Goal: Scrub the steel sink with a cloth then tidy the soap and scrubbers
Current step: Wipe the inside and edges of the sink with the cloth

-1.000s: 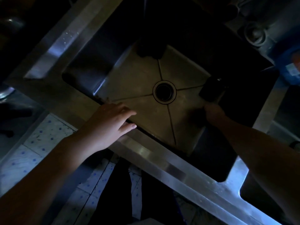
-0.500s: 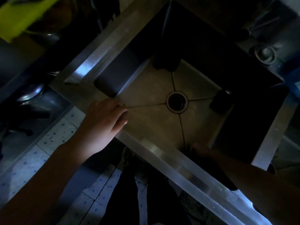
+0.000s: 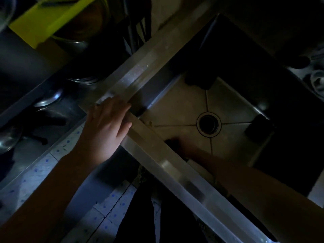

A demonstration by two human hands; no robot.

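The steel sink [image 3: 158, 156] lies diagonally under me, with its round drain [image 3: 208, 124] in the middle of the basin floor. My left hand [image 3: 107, 127] rests flat on the sink's near left corner, fingers straight over the rim. My right hand [image 3: 180, 143] is down inside the basin against the front wall, left of the drain. It is in deep shadow, and a dark shape at its fingertips cannot be made out. One dark block [image 3: 259, 128] sits on the basin floor at the right. Another dark object [image 3: 199, 81] sits at the far side.
A yellow-green board [image 3: 50, 20] and metal pots [image 3: 78, 44] stand at the upper left. Shiny bowls and lids [image 3: 47, 99] lie on the dark counter left of the sink. Blue-speckled floor tiles [image 3: 108, 214] show below. More dim items sit at the far right.
My right hand has moved left along the front wall, from near the right dark block to left of the drain. My left hand has slid to the rim's left corner.
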